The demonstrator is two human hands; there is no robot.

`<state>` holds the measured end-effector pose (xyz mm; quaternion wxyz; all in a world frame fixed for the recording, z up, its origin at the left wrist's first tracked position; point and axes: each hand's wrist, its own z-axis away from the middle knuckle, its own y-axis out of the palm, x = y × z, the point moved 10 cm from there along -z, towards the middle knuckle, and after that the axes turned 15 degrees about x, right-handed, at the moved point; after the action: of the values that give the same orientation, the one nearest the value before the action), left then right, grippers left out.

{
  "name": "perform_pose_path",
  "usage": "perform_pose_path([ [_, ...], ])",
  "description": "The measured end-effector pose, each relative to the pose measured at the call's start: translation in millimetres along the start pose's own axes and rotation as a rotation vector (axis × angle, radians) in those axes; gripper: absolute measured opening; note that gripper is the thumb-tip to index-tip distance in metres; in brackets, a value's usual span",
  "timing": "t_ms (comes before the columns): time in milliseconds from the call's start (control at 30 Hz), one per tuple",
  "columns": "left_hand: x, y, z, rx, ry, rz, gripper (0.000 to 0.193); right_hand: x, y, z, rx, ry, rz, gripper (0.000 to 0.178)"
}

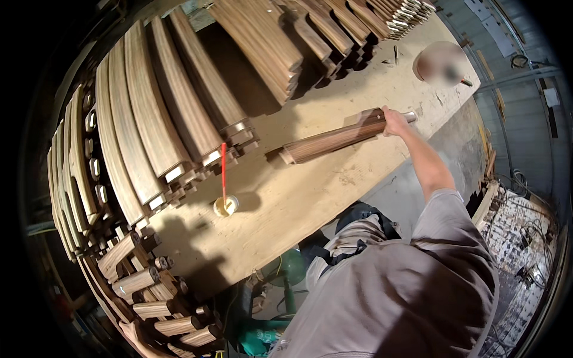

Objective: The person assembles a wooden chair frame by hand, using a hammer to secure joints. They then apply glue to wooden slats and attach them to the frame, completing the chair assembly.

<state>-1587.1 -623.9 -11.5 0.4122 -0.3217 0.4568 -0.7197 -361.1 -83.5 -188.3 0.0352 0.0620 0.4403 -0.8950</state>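
Far left: narrow curved wooden pieces [70,173] on edge, side by side, some with long slots between them. Lower left, near the bottom rim: left hand [138,339], partly cut off, fingers at the edge of a long thin wooden strip [107,292]; cannot tell whether it grips or only rests there. Just beside it, a pile of short wooden blocks [155,308], rounded ends showing, stacked crosswise in places.

Above these, a row of broad curved slats [149,101], brown and striped in grain, pale at the near ends, layered over further pieces. Right of their ends, on the pale tabletop [310,197], a small white cup [218,209] with yellowish contents; a thin red stick [224,173] stands up out of it.

Top centre: wide flat boards [256,45] in a stack, then shaped pieces with curved cut-outs [322,33], then a bundle of thin sticks [409,21], pale ends outward.

Mid-table, right of the cup and well apart from it: a dark wooden piece [334,141], long, lying slantwise, left end nearer the person. Right hand [395,122] grasps its right end, fingers wrapped over; forearm bare to the short sleeve.

Upper right corner of table: a round reddish shape [440,64], blurred, kind unclear. Beyond, a grey panelled wall [513,42]. Lower right: a white, brown-flecked surface [516,256] with dark cables [540,247] across it.
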Motion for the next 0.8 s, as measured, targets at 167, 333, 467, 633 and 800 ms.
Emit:
perform_pose_path([
  [167, -73, -1, 72, -0.082, 0.131, 0.099, 0.077, -13, -8, 14, -0.020, -0.104, -0.059, 0.085],
  [333, -205, -33, 243, -0.137, 0.281, 0.137, 0.075, -8, -21, 10, -0.039, -0.210, -0.063, 0.081],
  [467, -333, -45, 408, -0.128, 0.398, 0.133, 0.074, -10, -35, -4, -0.177, -0.456, -0.101, 0.073],
  [633, -537, -9, 575, 0.022, 0.611, 0.079, 0.073, -21, -17, -15, -0.137, -0.739, -0.074, 0.066],
  [800, -744, 103, 635, 0.384, 0.730, 0.020, 0.073, -61, -17, -8, -0.116, -0.842, -0.077, 0.064],
])
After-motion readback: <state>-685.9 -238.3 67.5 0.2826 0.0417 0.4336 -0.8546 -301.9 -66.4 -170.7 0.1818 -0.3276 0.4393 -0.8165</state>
